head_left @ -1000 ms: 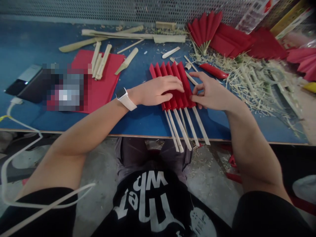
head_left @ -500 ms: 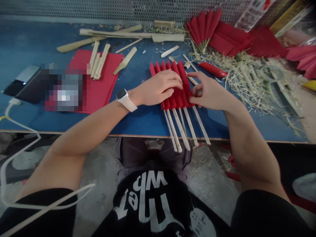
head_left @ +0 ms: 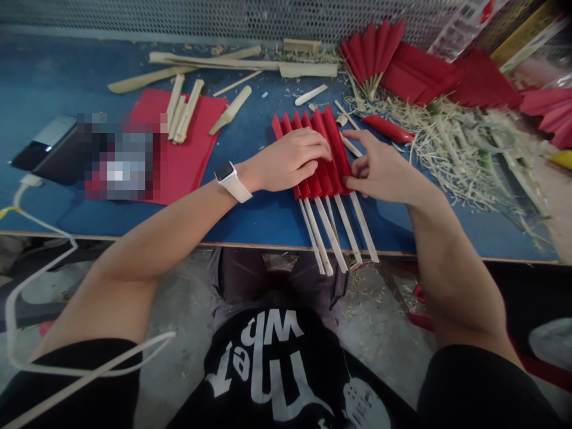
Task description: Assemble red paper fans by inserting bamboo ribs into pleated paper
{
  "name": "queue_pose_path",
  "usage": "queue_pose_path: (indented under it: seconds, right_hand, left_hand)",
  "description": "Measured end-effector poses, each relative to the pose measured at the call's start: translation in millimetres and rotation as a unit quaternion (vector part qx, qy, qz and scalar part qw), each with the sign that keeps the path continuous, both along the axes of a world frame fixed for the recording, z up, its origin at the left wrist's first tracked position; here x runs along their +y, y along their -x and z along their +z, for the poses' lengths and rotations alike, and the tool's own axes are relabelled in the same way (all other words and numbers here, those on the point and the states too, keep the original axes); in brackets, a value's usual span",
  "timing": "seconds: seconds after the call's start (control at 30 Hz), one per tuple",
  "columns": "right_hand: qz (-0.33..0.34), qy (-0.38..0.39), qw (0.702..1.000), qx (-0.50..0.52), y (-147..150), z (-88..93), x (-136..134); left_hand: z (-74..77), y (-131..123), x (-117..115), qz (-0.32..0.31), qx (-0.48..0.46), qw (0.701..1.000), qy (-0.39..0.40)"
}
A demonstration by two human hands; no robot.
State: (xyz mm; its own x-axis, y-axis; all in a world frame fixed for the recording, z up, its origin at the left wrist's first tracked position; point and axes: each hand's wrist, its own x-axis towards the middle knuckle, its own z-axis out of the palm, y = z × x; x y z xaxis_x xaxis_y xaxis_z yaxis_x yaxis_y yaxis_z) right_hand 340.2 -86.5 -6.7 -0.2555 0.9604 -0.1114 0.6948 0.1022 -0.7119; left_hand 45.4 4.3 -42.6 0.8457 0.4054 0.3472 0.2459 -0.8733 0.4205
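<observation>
A pleated red paper fan [head_left: 334, 143] with several pale bamboo ribs [head_left: 346, 229] lies at the table's front edge, its rib ends sticking out over the edge. My left hand [head_left: 299, 156], with a white-strapped watch on the wrist, rests across the folds and holds them down with curved fingers. At the fan's right edge is my right hand [head_left: 378, 164]. Its thumb and index finger are set apart along the last fold and grip the paper there. The palm sides of both hands are hidden.
A red-handled knife [head_left: 388, 128] lies beyond my right hand, near a heap of bamboo shavings [head_left: 447, 155]. Behind stands a finished red fan [head_left: 373, 53]. At left are red paper sheets [head_left: 196, 161], bamboo pieces [head_left: 187, 110], a phone [head_left: 44, 140] and a white cable [head_left: 49, 229].
The fan's rightmost rib has swung slightly left at its lower end. Both hands stay nearly in place, and the view has shifted a little.
</observation>
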Motion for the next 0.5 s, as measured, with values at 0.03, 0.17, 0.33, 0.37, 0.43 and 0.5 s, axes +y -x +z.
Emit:
queue_pose_path:
  seconds: [0.03,0.17,0.33,0.37,0.43,0.5]
  right_hand:
    - [0.0,-0.003,1.0,-0.003,-0.3,-0.3,0.3]
    - [-0.003,0.002,1.0,-0.006,-1.4,-1.8,1.7]
    - [0.008,0.002,1.0,0.005,0.0,-0.3,-0.1]
    - [0.007,0.001,1.0,0.007,0.6,0.3,-0.7]
    - [0.001,0.0,1.0,0.013,1.7,1.3,-1.2]
    - [-0.003,0.002,1.0,0.011,1.8,1.1,-0.5]
  left_hand:
    - [-0.2,0.0,-0.2,0.0,0.002,1.0,0.0]
    - [-0.8,-0.1,-0.7,-0.001,0.004,1.0,-0.003]
    - [-1.5,0.0,0.0,-0.003,0.002,1.0,-0.008]
    - [-1.3,0.1,0.1,-0.002,0.002,1.0,-0.008]
    - [-0.4,0.2,-0.1,0.0,0.003,1.0,-0.003]
    - [1.0,0.0,-1.3,-0.001,0.004,1.0,0.003]
